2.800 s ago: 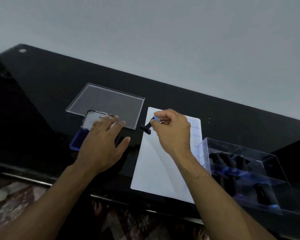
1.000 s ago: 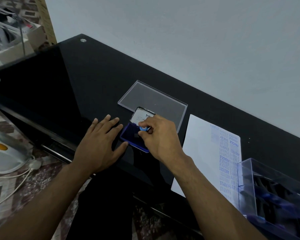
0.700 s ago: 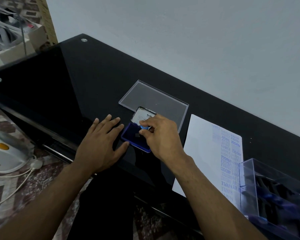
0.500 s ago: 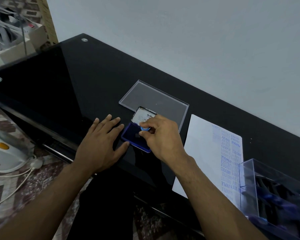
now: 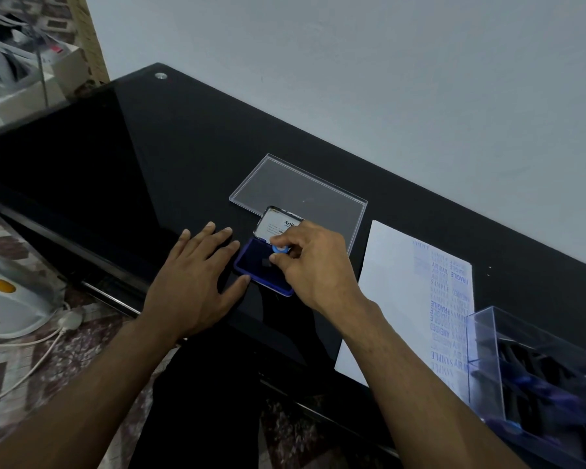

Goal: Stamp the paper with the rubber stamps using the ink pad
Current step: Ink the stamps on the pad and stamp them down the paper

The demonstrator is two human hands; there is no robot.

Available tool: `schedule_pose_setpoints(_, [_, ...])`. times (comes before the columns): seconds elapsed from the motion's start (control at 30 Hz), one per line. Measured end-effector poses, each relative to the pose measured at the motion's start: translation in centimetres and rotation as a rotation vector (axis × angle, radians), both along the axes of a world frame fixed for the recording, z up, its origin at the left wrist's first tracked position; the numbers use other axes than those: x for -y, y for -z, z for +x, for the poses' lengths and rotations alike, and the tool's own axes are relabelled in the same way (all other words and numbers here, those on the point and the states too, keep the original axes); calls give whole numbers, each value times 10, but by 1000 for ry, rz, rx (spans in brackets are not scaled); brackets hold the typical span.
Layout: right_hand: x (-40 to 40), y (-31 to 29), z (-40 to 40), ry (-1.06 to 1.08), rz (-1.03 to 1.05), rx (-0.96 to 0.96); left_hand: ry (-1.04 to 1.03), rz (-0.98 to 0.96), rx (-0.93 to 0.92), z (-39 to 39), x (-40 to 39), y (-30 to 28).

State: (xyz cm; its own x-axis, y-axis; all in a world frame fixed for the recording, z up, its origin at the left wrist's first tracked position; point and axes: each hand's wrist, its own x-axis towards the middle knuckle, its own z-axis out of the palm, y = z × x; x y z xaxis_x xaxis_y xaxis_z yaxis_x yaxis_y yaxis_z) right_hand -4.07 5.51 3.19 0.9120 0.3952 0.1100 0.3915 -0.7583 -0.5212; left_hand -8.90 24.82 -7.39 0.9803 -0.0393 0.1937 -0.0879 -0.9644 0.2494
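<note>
Head view. We see the right hand [image 5: 313,265] pinching a small rubber stamp [image 5: 280,249] by its light-blue knob, thumb and forefinger closed on the top while the other fingers curl behind; the dark base of the stamp sits over the blue ink pad [image 5: 257,265], though we cannot tell for certain whether its face is pressed into the ink or held just above it. The left hand [image 5: 197,282] lies flat with fingers spread on the black glass table [image 5: 149,157], its thumb and forefinger touching the near-left edge of the pad's tray and steadying it. The hinged lid of the pad [image 5: 278,222] stands open behind the stamp, resting on a clear plastic cover [image 5: 305,194]. Well to the right lies the paper [image 5: 393,282], its right-hand part already filled with rows of blue impressions, and at its lower right corner stands a clear box of stamps [image 5: 538,367]. We judge the risks as follows: a tilted or shallow press would ink the face unevenly and give a patchy print; the narrow knob could twist in so light a pinch; the tray could slide on smooth glass if the left hand lifts; and a loaded stamp carried across to the paper could smear it, or overlap earlier marks, if set down at a slant.
</note>
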Motion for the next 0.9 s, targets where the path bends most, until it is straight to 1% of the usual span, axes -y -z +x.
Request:
schedule_pose_setpoints(0.13, [1,3,-1,-4,19,27,1,-8,8,0,1,0])
schedule_pose_setpoints(0.5, [1,5,1,-15,27,12,4,1,1,0,0,-1])
schedule_pose_setpoints(0.7, [2,9,0,5,78,15,8,-19,-2,-1,0,-3])
schedule_pose_setpoints(0.9, [23,6,-4,137,261,60,-15,-171,37,2,9,-16])
